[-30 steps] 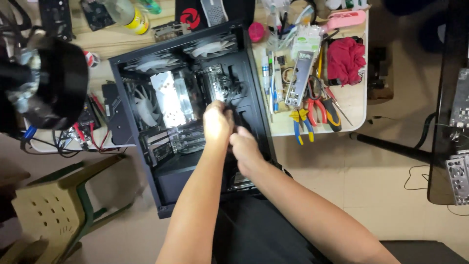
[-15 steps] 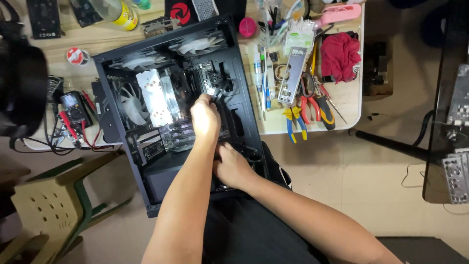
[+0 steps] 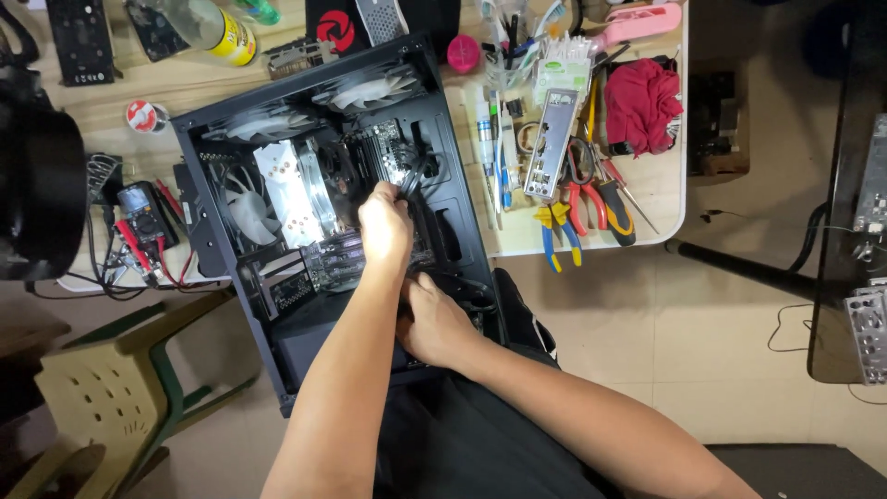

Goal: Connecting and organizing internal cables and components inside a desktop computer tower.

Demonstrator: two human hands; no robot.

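An open black computer case lies on its side at the table's near edge, with white fans, a pale tower cooler and a motherboard inside. My left hand reaches into the case middle and is closed on a black cable bundle that rises from its fingertips. My right hand sits lower, at the case's near end, fingers curled around black cables there. What lies under that hand is hidden.
Pliers with blue and red handles, a silver I/O plate, screwdrivers and a red cloth lie right of the case. A multimeter sits to the left. A green-legged plastic stool stands lower left; a dark desk is right.
My left hand has moved up deeper into the case, drawing the cable bundle with it. My right hand has dropped back toward the case's near end.
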